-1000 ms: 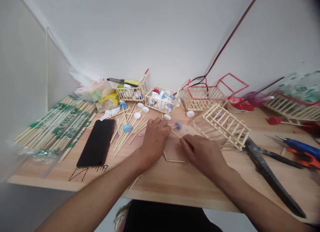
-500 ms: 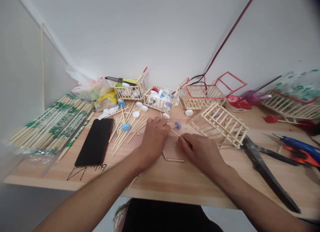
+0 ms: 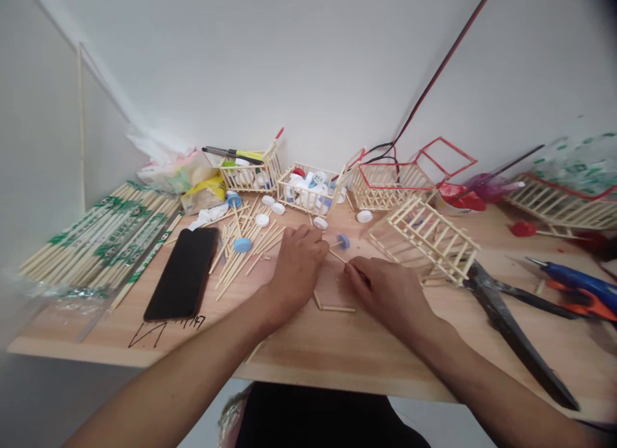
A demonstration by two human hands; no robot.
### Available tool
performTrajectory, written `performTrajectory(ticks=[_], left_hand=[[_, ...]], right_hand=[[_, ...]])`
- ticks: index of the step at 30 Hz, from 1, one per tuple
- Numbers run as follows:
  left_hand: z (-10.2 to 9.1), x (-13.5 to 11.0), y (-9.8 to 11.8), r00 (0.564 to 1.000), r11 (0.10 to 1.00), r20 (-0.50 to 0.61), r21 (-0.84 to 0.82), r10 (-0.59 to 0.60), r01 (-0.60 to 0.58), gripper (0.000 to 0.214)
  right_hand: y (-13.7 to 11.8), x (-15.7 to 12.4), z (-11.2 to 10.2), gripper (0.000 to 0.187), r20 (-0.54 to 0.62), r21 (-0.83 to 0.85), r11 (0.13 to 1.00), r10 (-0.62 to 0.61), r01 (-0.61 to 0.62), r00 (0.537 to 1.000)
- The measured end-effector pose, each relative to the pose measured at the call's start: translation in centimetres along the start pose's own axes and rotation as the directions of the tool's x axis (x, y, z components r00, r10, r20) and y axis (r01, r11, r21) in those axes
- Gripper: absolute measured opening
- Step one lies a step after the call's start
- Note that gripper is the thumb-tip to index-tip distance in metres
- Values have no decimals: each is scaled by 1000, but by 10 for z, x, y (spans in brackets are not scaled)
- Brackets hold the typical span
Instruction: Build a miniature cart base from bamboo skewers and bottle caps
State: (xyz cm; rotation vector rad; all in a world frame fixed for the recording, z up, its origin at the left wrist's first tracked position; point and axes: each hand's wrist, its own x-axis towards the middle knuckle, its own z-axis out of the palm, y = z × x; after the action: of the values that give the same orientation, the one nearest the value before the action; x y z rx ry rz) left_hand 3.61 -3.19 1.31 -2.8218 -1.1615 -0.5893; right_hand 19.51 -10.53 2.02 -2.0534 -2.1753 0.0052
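My left hand [image 3: 296,268] lies knuckles up on the wooden desk [image 3: 337,351], fingers curled over one end of a thin wooden stick [image 3: 339,257]. My right hand [image 3: 385,292] pinches the stick's other end between thumb and forefinger. Just beyond the stick lies a blue bottle cap [image 3: 343,241] on a short skewer. Two short sticks [image 3: 332,306] lie in an L shape between my hands. A pale stick-built cage frame [image 3: 427,237] lies tilted just right of my right hand.
Loose sticks and caps [image 3: 243,245] are scattered left of my left hand, beside a black phone [image 3: 183,274]. Packed chopsticks [image 3: 103,239] lie far left. Stick baskets [image 3: 308,188] line the wall. Big black shears [image 3: 511,322] and a blue glue gun [image 3: 576,277] lie right.
Both hands stay in the same spot on the stick; only the view has shifted slightly.
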Motion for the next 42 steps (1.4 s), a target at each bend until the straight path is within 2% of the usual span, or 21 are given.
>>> performTrajectory(ticks=[23, 31, 42], left_hand=[[-1, 2, 0, 999, 999, 28, 6, -35, 35, 22], [1, 2, 0, 1000, 1000, 13, -4, -27, 27, 21], [-2, 1, 2, 999, 1000, 38, -5, -30, 31, 22]], right_hand=[[-1, 2, 0, 31, -15, -7, 1000, 2, -2, 1000], [-2, 1, 1, 37, 21, -14, 1000, 11, -11, 1000], [-8, 3, 0, 34, 49, -22, 999, 50, -49, 998]])
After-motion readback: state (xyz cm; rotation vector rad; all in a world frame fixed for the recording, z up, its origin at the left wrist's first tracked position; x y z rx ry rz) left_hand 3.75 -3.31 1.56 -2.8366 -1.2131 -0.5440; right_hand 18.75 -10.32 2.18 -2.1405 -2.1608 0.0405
